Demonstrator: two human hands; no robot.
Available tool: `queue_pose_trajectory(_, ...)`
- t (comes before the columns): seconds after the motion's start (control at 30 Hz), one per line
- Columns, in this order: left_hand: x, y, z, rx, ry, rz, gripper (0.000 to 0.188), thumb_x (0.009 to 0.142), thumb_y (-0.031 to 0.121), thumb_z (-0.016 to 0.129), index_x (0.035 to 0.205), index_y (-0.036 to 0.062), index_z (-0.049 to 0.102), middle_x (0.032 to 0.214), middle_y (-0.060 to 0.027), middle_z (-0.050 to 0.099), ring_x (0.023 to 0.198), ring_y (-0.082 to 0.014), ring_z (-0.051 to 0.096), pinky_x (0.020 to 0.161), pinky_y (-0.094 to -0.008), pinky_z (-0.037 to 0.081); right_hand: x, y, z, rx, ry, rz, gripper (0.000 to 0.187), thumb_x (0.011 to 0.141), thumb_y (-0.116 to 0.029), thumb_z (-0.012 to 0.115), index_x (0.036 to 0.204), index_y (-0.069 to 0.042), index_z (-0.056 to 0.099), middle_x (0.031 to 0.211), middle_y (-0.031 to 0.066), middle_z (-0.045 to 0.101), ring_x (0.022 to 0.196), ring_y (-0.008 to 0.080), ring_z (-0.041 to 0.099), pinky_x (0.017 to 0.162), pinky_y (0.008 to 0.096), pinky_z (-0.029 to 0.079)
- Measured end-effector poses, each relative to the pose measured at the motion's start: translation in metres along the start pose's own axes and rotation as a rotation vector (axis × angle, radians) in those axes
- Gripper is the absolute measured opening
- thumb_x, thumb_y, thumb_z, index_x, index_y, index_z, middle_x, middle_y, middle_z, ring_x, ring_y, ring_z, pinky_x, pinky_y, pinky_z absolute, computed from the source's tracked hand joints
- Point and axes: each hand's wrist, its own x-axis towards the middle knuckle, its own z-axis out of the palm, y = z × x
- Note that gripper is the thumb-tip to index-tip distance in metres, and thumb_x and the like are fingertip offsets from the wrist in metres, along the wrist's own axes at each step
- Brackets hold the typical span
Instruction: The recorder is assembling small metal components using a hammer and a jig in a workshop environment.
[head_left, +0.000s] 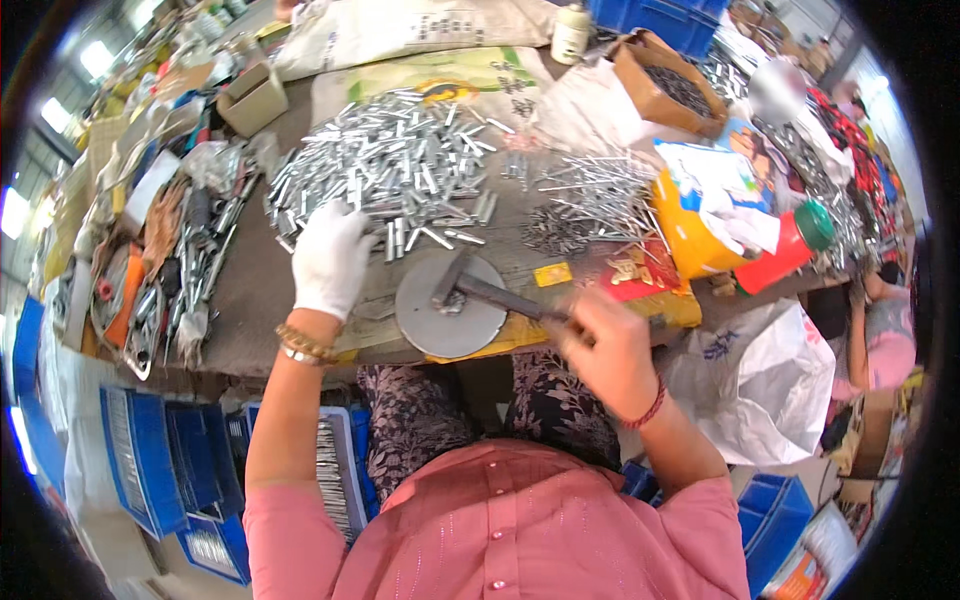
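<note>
My left hand (331, 262), in a white glove, is at the near left edge of a heap of short silvery metal tubes (390, 160). Its fingers are bunched and curled down at the tubes; their tips are hidden, so what they pinch cannot be made out. My bare right hand (605, 345), slightly blurred, is closed around the handle of a hammer (500, 298). The hammer's head is over the middle of a round grey metal disc (452, 335) at the table's front edge. A small metal piece shows beside the hammer's head, on the disc.
Right of the heap lie thin metal rods (600, 190) and a pile of small dark parts (556, 232). Yellow (690, 230) and red containers (775, 258) stand farther right. Loose tools (200, 250) cover the left side. Blue bins (140, 460) are below the table.
</note>
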Motion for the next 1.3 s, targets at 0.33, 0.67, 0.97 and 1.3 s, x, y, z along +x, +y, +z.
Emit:
queue_pose_trajectory(0.33, -0.058, 0.066, -0.039, -0.344, -0.083, 0.004, 0.014, 0.081, 0.011, 0.08, 0.092, 0.0076, 0.072, 0.098, -0.011, 0.064, 0.098, -0.0327, 0.063, 0.087, -0.0425, 0.052, 0.038, 0.104, -0.047, -0.613, 0.172, -0.095, 0.014, 0.083, -0.008, 0.074, 0.096, -0.01, 0.071, 0.095, 0.008, 0.062, 0.09, 0.0308, 0.068, 0.072, 0.043, 0.056)
queue_pose_trajectory(0.67, -0.083, 0.079, -0.026, -0.377, -0.093, -0.027, 0.015, 0.081, 0.004, 0.08, 0.092, 0.0016, 0.071, 0.097, -0.0132, 0.064, 0.092, -0.0319, 0.064, 0.084, -0.04, 0.052, 0.061, 0.098, -0.021, -0.613, 0.068, -0.281, 0.006, 0.081, -0.008, 0.067, 0.086, -0.01, 0.063, 0.09, 0.008, 0.059, 0.087, 0.0293, 0.066, 0.072, 0.043, 0.056)
queue_pose_trajectory(0.97, -0.086, 0.079, -0.021, -0.425, -0.058, -0.012, 0.016, 0.08, 0.005, 0.082, 0.093, 0.003, 0.072, 0.096, -0.0121, 0.065, 0.092, -0.0313, 0.063, 0.084, -0.0397, 0.051, 0.059, 0.098, -0.018, -0.543, 0.079, -0.349, 0.015, 0.087, -0.007, 0.06, 0.101, -0.01, 0.059, 0.091, 0.0088, 0.059, 0.087, 0.0292, 0.067, 0.075, 0.0423, 0.056)
queue_pose_trajectory(1.3, -0.089, 0.083, -0.015, -0.487, -0.074, -0.035, 0.014, 0.081, 0.0, 0.08, 0.091, 0.0022, 0.071, 0.094, -0.012, 0.065, 0.092, -0.0307, 0.063, 0.084, -0.0386, 0.051, 0.034, 0.0, 0.039, 0.477, 0.068, -0.042, 0.02, 0.083, -0.001, 0.073, 0.101, -0.003, 0.066, 0.09, 0.0119, 0.063, 0.082, 0.0281, 0.067, 0.07, 0.0373, 0.054)
